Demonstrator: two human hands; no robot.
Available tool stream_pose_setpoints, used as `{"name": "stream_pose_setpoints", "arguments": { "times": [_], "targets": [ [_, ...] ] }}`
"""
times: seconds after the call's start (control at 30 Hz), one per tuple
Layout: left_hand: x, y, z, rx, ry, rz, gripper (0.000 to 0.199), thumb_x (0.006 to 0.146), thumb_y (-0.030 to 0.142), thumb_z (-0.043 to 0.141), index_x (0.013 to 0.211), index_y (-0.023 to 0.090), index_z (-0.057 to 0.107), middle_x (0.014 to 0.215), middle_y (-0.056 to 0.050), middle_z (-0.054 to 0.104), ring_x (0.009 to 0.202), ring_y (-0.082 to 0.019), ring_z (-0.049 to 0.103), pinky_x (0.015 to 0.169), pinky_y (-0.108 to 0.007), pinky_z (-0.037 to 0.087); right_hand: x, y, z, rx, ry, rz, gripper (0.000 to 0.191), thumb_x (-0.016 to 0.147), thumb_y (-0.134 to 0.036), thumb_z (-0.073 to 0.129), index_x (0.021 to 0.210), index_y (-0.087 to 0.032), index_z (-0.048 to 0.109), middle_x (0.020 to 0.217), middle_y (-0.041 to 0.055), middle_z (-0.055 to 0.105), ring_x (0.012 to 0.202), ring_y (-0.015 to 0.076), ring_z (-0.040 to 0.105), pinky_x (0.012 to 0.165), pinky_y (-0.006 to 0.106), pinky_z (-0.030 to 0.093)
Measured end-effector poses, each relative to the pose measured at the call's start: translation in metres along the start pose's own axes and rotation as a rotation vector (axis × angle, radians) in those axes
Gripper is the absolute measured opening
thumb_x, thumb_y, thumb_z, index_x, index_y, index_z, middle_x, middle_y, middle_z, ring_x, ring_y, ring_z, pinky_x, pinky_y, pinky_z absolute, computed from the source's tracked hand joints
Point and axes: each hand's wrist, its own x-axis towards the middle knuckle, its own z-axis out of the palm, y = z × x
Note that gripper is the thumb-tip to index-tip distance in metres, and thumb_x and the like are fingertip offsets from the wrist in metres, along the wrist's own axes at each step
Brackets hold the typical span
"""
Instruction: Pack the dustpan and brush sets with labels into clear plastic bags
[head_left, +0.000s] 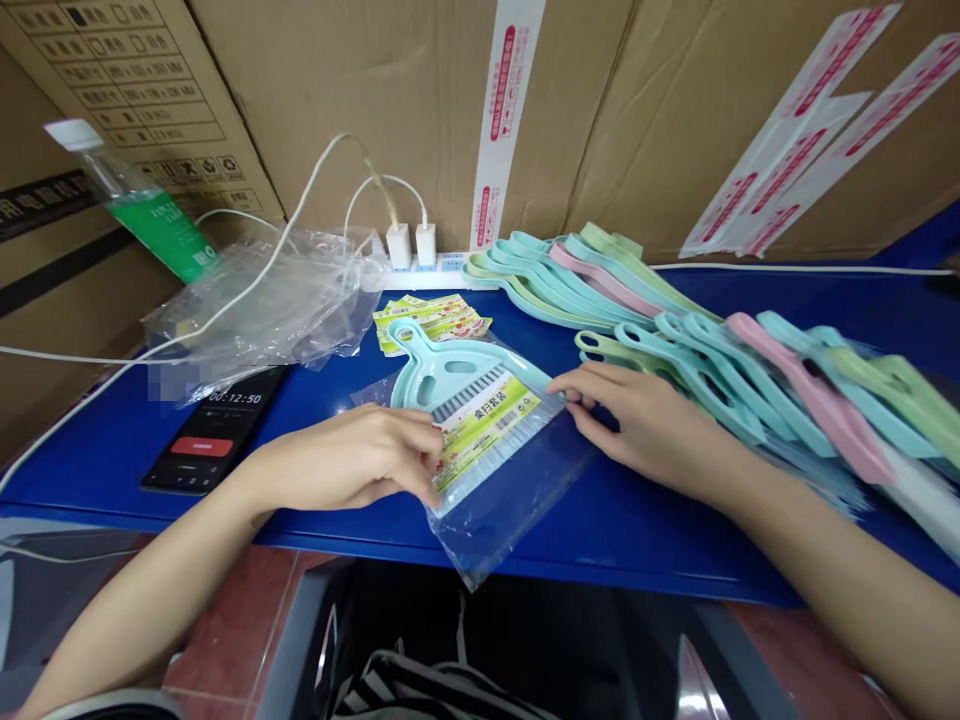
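A light-blue dustpan (pixel 517 365) lies flat on the table, with a grey-bristled brush (pixel 480 385) and a yellow-green printed label card (pixel 491 420) on it. A clear plastic bag (pixel 517 510) surrounds at least its lower part, and a loose corner hangs toward the table edge. My left hand (pixel 360 455) has curled fingers closed on the lower left edge of the bagged set. At the right corner, my right hand (pixel 645 425) pinches the bag edge between thumb and fingers. How far the bag covers the handle I cannot tell.
Brushes (pixel 810 390) in blue, pink and green lie right; dustpans (pixel 555 280) are stacked behind. Label cards (pixel 431 320), a power strip (pixel 450 265) and clear bags (pixel 262 300) sit further back. A phone (pixel 217 430) and bottle (pixel 150 210) stand left, with a cable across.
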Motion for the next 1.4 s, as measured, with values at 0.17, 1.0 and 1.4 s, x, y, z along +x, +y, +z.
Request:
{"name": "stream_pose_setpoints", "arguments": {
  "times": [0.17, 1.0, 1.4],
  "targets": [
    [-0.003, -0.001, -0.003, -0.057, -0.011, -0.008, 0.040, 0.094, 0.003, 0.043, 0.086, 0.024, 0.076, 0.078, -0.004, 0.066, 0.073, -0.013, 0.060, 0.066, -0.023, 0.047, -0.002, -0.006, -0.014, 0.147, -0.122, -0.034, 0.016, 0.085, -0.015, 0.041, 0.083, -0.024, 0.055, 0.073, 0.0014, 0.062, 0.056, 0.0141, 0.057, 0.054, 0.027, 0.045],
    [-0.002, -0.013, 0.000, 0.359, 0.195, -0.199, 0.034, 0.092, 0.004, 0.037, 0.100, 0.018, 0.067, 0.096, -0.005, 0.068, 0.089, -0.018, 0.064, 0.078, -0.031, 0.053, -0.003, -0.012, -0.027, 0.171, -0.284, -0.036, 0.009, 0.082, -0.019, 0.046, 0.076, -0.024, 0.043, 0.055, -0.0075, 0.039, 0.046, 0.0107, 0.039, 0.048, 0.024, 0.030],
    [0.010, -0.009, 0.019, 0.482, 0.212, -0.061, 0.025, 0.101, 0.021, 0.040, 0.100, 0.015, 0.064, 0.091, -0.006, 0.068, 0.083, -0.019, 0.064, 0.078, -0.033, 0.055, -0.004, -0.012, -0.022, 0.124, -0.160, -0.114, 0.015, 0.090, -0.021, 0.044, 0.076, -0.022, 0.049, 0.059, -0.0034, 0.054, 0.047, 0.0105, 0.047, 0.050, 0.024, 0.033]
  ]
}}
